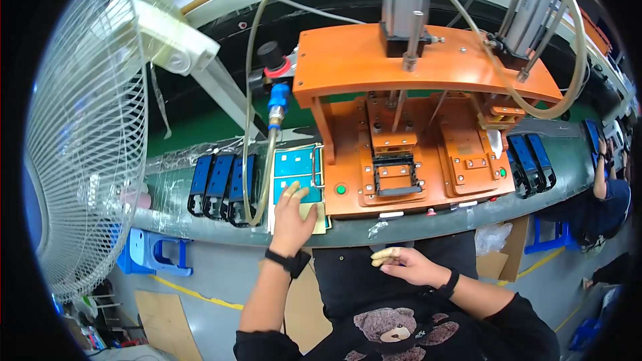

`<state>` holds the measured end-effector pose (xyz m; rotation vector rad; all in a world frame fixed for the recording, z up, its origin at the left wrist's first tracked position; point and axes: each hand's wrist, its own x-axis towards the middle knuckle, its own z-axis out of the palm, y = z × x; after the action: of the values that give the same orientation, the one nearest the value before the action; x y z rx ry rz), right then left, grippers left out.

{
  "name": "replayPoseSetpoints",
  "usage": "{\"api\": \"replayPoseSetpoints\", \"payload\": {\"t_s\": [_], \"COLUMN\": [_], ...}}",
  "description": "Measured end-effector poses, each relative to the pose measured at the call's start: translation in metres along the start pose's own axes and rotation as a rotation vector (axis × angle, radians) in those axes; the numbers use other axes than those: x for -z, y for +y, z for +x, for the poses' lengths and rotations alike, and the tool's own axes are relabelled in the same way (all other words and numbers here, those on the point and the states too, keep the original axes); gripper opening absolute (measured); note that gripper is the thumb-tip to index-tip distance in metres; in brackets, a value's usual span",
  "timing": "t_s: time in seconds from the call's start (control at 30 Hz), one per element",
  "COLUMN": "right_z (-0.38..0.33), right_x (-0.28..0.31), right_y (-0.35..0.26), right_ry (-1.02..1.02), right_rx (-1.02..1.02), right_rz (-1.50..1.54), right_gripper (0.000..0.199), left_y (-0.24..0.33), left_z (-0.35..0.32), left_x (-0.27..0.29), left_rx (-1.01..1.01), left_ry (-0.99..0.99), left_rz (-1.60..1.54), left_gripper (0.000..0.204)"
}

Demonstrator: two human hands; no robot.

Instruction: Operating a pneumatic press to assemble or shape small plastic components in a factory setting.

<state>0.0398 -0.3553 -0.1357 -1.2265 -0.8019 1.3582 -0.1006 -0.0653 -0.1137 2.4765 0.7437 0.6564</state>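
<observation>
1. Head view: the left hand [292,212] reached up to the teal sheet [294,172] at the desk [167,220] edge, its fingers [289,192] spread flat on the sheet and gripping nothing.
2. The sheet lay at nine o'clock of the orange press jig [408,154], just beside it.
3. The right hand [404,262] hovered over the lap at six o'clock of the jig, its capped fingers [384,254] loosely curled, holding nothing that I could see.
4. A row of blue-and-black parts [221,184] stood at nine o'clock of the sheet.
5. A white fan [90,134] filled the far left.
6. Another person [608,194] sat at three o'clock.
</observation>
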Motion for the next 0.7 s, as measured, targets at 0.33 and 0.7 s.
{"api": "replayPoseSetpoints", "payload": {"t_s": [0.33, 0.7], "right_z": [0.102, 0.114], "right_x": [-0.041, -0.054], "right_y": [-0.032, -0.023], "right_ry": [-0.050, 0.012], "right_rx": [0.429, 0.460], "right_rz": [-0.992, -1.200], "right_gripper": [0.045, 0.061], "left_y": [0.005, -0.056], "left_z": [0.008, 0.035], "left_x": [-0.021, 0.008], "left_rx": [0.094, 0.110], "left_ry": [-0.104, 0.177], "left_rz": [0.096, -0.312], "left_gripper": [0.045, 0.010]}}
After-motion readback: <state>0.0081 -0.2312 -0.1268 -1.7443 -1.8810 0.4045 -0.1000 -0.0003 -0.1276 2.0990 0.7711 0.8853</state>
